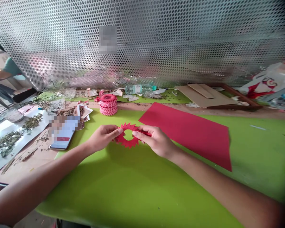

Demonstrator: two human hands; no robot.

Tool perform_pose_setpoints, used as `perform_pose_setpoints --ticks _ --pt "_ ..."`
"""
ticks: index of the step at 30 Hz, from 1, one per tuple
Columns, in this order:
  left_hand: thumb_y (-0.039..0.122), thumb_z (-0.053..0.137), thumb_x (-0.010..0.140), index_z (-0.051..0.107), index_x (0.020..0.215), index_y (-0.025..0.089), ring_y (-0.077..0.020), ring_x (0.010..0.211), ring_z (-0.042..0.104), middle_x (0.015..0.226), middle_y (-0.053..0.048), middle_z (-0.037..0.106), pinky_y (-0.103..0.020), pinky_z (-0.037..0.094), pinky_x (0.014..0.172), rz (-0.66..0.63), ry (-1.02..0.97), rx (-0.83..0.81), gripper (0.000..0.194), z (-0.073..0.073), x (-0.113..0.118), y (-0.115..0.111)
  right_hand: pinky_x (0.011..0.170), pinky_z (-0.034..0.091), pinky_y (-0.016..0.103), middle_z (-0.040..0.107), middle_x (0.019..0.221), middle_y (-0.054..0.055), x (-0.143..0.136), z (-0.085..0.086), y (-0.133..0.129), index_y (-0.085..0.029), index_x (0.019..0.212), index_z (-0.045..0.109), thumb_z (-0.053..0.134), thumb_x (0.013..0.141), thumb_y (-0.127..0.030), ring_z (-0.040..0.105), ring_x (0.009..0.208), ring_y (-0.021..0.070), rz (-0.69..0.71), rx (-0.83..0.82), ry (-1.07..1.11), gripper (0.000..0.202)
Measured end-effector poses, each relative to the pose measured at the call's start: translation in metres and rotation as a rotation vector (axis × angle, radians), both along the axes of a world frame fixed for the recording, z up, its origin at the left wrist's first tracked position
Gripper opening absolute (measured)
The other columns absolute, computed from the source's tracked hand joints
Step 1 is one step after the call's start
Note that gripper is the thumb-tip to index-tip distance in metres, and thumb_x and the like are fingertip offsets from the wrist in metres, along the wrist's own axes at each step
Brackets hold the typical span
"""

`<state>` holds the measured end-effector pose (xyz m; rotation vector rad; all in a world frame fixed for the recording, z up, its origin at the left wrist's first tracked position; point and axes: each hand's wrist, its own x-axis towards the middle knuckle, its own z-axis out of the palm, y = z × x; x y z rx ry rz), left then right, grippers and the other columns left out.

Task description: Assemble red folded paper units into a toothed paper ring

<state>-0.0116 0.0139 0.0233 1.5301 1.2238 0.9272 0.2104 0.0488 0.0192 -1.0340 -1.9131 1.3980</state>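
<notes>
Between my hands, above the green tabletop, is a red folded-paper ring with a toothed outer edge and a round opening. My left hand pinches its left side, thumb on top. On the right side, my right hand grips the ring with its thumb by the opening; a red piece shows along its fingers, but I cannot make out what it is. Behind my hands stands a pink and red stack of folded-paper rings. A large red paper sheet lies to the right, just beyond my right hand.
A phone lies left of my left arm, near photo cards and dried plant bits on white paper. Along the back are a clear bottle, cardboard pieces and a plastic bag. A perforated metal panel rises behind.
</notes>
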Motion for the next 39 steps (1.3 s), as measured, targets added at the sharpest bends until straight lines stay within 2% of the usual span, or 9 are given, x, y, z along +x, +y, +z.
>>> perform_pose_setpoints --ticks 7,12,17,23,27,29,33,36,39 --pt "0.063 0.062 0.083 0.065 0.071 0.015 -0.017 0.063 0.062 0.067 -0.005 0.065 -0.027 0.048 0.062 0.004 -0.006 -0.008 0.05 0.0 -0.001 0.001 0.049 0.025 0.025 0.043 0.062 -0.004 0.002 -0.001 0.003 -0.017 0.086 0.065 0.062 0.086 -0.059 0.033 0.053 0.0098 -0.021 0.01 0.064 0.043" --pt "0.06 0.064 0.082 0.066 0.074 0.015 -0.016 0.064 0.06 0.068 -0.004 0.065 -0.026 0.047 0.065 0.008 -0.044 -0.059 0.046 0.004 0.001 -0.002 0.051 0.028 0.025 0.048 0.065 -0.002 0.003 -0.002 0.005 -0.016 0.089 0.068 0.063 0.086 -0.058 0.037 0.055 0.0108 -0.004 0.017 0.045 0.042" --pt "0.057 0.058 0.089 0.069 0.079 0.014 -0.0148 0.065 0.058 0.076 -0.006 0.071 -0.025 0.043 0.063 -0.023 0.006 0.004 0.045 0.0 0.002 -0.003 0.057 0.038 0.027 0.06 0.075 0.003 0.001 -0.002 0.003 -0.015 0.097 0.072 0.064 0.086 -0.054 0.048 0.062 0.0137 0.048 0.003 0.002 0.041" --pt "0.058 0.063 0.085 0.069 0.084 0.014 -0.0147 0.065 0.059 0.076 -0.007 0.072 -0.024 0.045 0.063 0.096 -0.051 0.048 0.044 -0.005 -0.001 0.002 0.058 0.041 0.028 0.06 0.069 0.002 0.002 -0.002 0.005 -0.014 0.091 0.071 0.066 0.084 -0.054 0.052 0.062 0.0149 -0.006 0.032 -0.004 0.041" --pt "0.059 0.067 0.082 0.069 0.085 0.014 -0.0152 0.066 0.062 0.078 -0.007 0.073 -0.025 0.048 0.065 0.102 -0.1 0.015 0.045 -0.003 0.0 0.002 0.06 0.041 0.028 0.061 0.069 0.002 0.004 -0.003 0.008 -0.014 0.088 0.07 0.066 0.084 -0.054 0.053 0.062 0.015 0.001 0.037 0.001 0.04" --pt "0.059 0.069 0.079 0.069 0.087 0.014 -0.017 0.069 0.065 0.082 -0.009 0.074 -0.027 0.05 0.067 0.105 -0.186 -0.053 0.046 -0.002 0.003 0.0 0.064 0.043 0.03 0.064 0.072 0.003 0.003 -0.004 0.007 -0.015 0.089 0.071 0.067 0.083 -0.054 0.057 0.066 0.0168 -0.004 0.041 0.016 0.04" --pt "0.056 0.069 0.081 0.068 0.098 0.014 -0.022 0.084 0.067 0.087 -0.01 0.073 -0.033 0.052 0.08 0.113 -0.521 -0.206 0.046 0.0 0.01 -0.004 0.074 0.045 0.032 0.069 0.078 0.005 -0.001 -0.004 0.004 -0.016 0.086 0.071 0.066 0.085 -0.055 0.062 0.075 0.0204 -0.019 0.047 0.05 0.039" --pt "0.047 0.066 0.087 0.067 0.095 0.013 -0.0187 0.081 0.064 0.083 -0.008 0.07 -0.03 0.05 0.079 0.138 -0.673 -0.247 0.035 -0.002 0.015 -0.007 0.077 0.046 0.032 0.071 0.08 0.006 -0.005 -0.002 0.0 -0.016 0.083 0.07 0.067 0.085 -0.053 0.065 0.079 0.0221 -0.031 0.036 0.062 0.037" --pt "0.038 0.064 0.09 0.064 0.086 0.015 -0.0138 0.073 0.059 0.075 -0.003 0.063 -0.025 0.048 0.073 0.167 -0.753 -0.265 0.024 -0.004 0.019 -0.009 0.069 0.045 0.03 0.071 0.078 0.005 -0.007 0.0 -0.002 -0.017 0.083 0.07 0.067 0.084 -0.053 0.064 0.074 0.0207 -0.05 0.023 0.065 0.036"
